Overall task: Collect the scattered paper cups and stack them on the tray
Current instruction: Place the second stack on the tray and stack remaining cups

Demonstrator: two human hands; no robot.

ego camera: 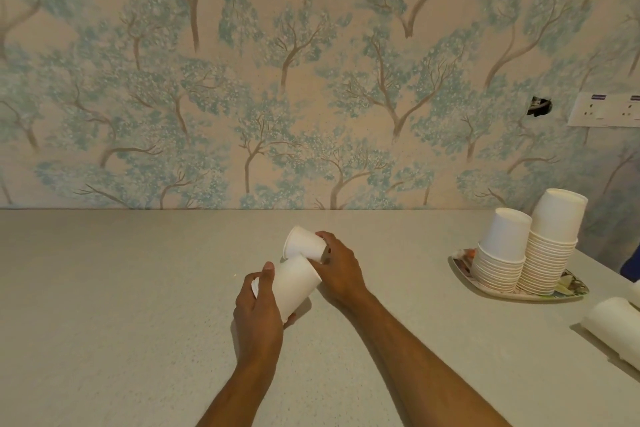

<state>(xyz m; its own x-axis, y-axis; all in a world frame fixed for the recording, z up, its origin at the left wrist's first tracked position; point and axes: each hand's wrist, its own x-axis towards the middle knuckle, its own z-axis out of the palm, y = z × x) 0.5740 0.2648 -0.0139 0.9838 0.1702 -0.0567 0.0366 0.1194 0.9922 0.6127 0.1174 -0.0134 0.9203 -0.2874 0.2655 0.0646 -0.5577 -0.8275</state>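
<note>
My left hand [258, 319] grips a white paper cup [294, 284] on its side, low over the middle of the grey counter. My right hand [341, 269] holds a second white paper cup [303, 243], tipped with its base toward the upper left, just above and touching the first. At the right, a patterned tray [573, 289] carries two upside-down stacks of white cups: a shorter one [500, 253] and a taller one [550, 243]. Another white cup [611, 326] lies on its side near the right edge.
The grey counter [121, 305] runs back to a wall with tree-pattern wallpaper. A white double socket [606, 109] and a small hole [538, 106] sit on the wall at the right. Something blue [632, 265] shows at the right edge behind the tray.
</note>
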